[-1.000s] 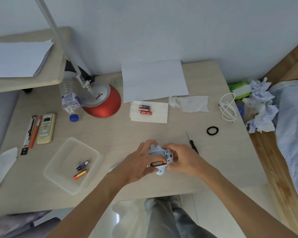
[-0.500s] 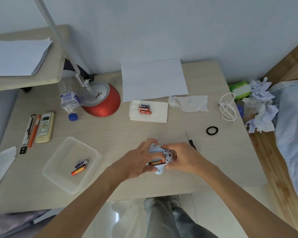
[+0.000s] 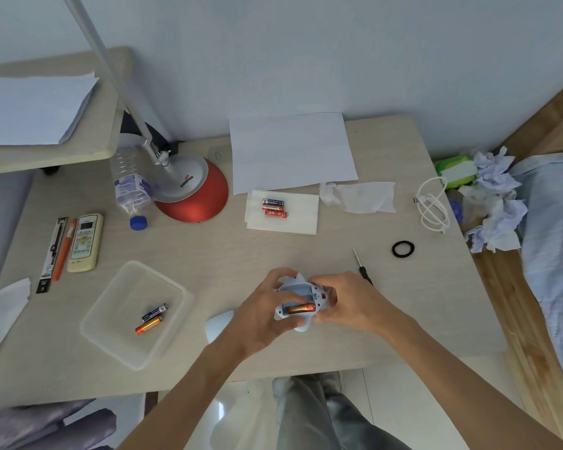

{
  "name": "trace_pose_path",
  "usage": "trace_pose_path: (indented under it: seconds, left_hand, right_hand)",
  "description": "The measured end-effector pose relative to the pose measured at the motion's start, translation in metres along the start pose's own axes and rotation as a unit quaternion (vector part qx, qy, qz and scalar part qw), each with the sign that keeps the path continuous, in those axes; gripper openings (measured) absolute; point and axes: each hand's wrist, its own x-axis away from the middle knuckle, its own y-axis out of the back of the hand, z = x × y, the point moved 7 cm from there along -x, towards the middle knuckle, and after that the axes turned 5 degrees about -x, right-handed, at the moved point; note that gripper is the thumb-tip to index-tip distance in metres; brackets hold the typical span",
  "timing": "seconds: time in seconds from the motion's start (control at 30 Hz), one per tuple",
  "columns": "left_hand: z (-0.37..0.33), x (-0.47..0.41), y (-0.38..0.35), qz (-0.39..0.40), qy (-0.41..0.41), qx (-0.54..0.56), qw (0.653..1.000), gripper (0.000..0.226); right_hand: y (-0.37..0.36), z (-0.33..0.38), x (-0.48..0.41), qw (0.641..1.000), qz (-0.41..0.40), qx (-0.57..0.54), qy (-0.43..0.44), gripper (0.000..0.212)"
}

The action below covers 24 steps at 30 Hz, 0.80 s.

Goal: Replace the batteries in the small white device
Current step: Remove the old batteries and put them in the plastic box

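Note:
The small white device point(image 3: 298, 289) sits between both hands near the table's front edge, its battery bay open and facing up. One orange battery point(image 3: 301, 308) lies in the lower slot; the upper slot looks empty. My left hand point(image 3: 262, 315) grips the device from the left, and my right hand point(image 3: 345, 303) grips it from the right, fingers curled over its edge. Three fresh red batteries point(image 3: 274, 208) lie on a white napkin point(image 3: 301, 219) farther back. Two batteries point(image 3: 152, 318) lie in a clear plastic tray point(image 3: 124, 323) at left. A white rounded piece point(image 3: 218, 324), perhaps the cover, peeks out beside my left wrist.
A small screwdriver point(image 3: 363, 267) and a black ring point(image 3: 403, 249) lie right of the hands. A red lamp base point(image 3: 192, 198), water bottle point(image 3: 129, 183), remote point(image 3: 84, 242), pens point(image 3: 57, 251), paper sheet point(image 3: 290, 151), tissue point(image 3: 361, 196) and white cable point(image 3: 433, 206) sit on the table.
Both hands stay on the device in nearly the same place. The fingers shift slightly around the battery bay.

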Motion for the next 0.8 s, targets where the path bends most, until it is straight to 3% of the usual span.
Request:
trace_pose_path:
  seconds: [0.2,0.53,0.8]
  left_hand:
    - [0.001,0.006,-0.007,-0.111,0.032,0.103,0.988,0.024]
    - [0.001,0.010,-0.011,-0.150,0.064,0.124,0.979,0.021]
    - [-0.006,0.057,0.045,-0.254,0.107,0.156,0.948,0.016]
  right_hand:
    - [0.001,0.005,0.002,1.000,-0.009,-0.010,0.009,0.028]
    - [-0.003,0.003,0.006,1.000,-0.018,-0.004,0.000,0.028]
    - [-0.004,-0.004,0.007,1.000,-0.011,0.001,-0.017,0.032]
